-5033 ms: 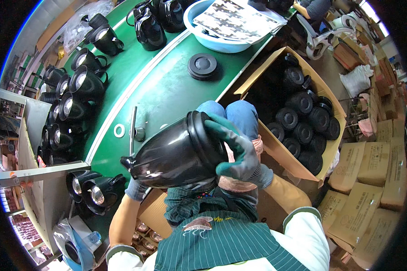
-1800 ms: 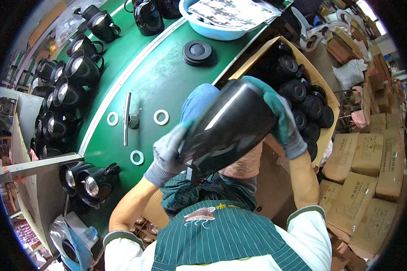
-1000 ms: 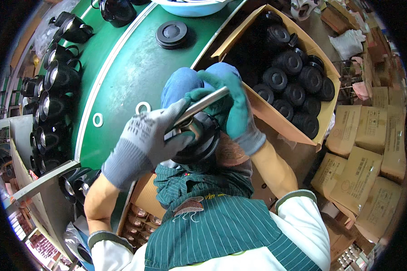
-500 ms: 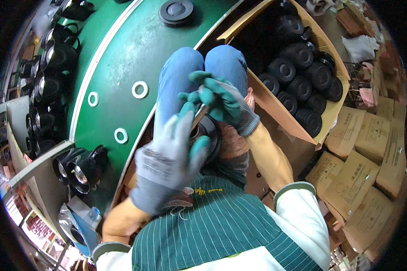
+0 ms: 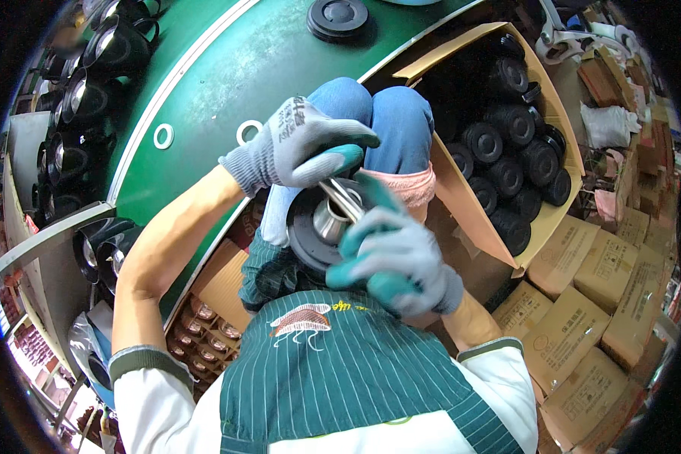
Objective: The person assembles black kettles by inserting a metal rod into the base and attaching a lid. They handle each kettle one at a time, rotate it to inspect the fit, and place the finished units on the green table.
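"One metal bar is crossing over a silver socket, and the socket is sitting on a dark round piece, near the striped apron. What is the left hand doing?"

"It is bending beside the bar's upper end. Whether the fingers are gripping it, I cannot tell."

"And the right hand?"

"It is appearing blurred near the lower end, with fingers partly curling. Their hold, also I cannot tell."

"What is lying on the green table?"

"Two white rings are lying there, and a black lid is resting farther away. At the right, an open carton is holding many black caps."
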Motion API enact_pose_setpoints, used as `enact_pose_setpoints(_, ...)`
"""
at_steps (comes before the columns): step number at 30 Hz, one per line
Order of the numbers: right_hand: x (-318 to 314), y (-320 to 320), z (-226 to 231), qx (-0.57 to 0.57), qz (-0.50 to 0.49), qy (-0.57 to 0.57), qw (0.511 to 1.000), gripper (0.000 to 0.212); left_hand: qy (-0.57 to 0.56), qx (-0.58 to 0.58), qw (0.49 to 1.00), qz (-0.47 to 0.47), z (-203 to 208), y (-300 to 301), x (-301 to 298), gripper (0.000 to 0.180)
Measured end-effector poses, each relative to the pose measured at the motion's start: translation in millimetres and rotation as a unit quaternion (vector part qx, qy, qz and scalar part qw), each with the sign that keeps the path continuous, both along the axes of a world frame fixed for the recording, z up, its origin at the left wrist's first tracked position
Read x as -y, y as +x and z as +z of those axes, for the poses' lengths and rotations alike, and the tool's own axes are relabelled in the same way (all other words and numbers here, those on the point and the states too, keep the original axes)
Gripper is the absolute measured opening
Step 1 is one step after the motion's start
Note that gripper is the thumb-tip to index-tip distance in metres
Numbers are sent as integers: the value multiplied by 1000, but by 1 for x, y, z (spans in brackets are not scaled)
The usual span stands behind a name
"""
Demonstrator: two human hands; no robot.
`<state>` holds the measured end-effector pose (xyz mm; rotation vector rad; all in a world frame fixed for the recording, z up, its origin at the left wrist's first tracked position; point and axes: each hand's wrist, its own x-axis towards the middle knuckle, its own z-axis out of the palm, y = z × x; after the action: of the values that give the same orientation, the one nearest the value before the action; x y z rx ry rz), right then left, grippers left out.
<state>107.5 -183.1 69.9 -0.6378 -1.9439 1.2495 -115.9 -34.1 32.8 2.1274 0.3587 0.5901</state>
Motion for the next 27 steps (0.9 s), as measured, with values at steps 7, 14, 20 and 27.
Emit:
enact_pose_setpoints(7,39,2,-22,142,-194,-98,966,123,-214,3,882,419,-14,-103,51,52)
enact_pose_setpoints(14,29,-11,-17,209,-186,67,958,74,83,-237,716,651,-121,-221,64,49)
enact_pose_setpoints(20,-43,-1,53,-44,-399,5,916,70,233,-303,694,610,-77,-197,65,77)
enact_pose_setpoints(27,-187,-38,-95,-409,-247,-401,782,55,204,7,882,424,-1,-123,31,81)
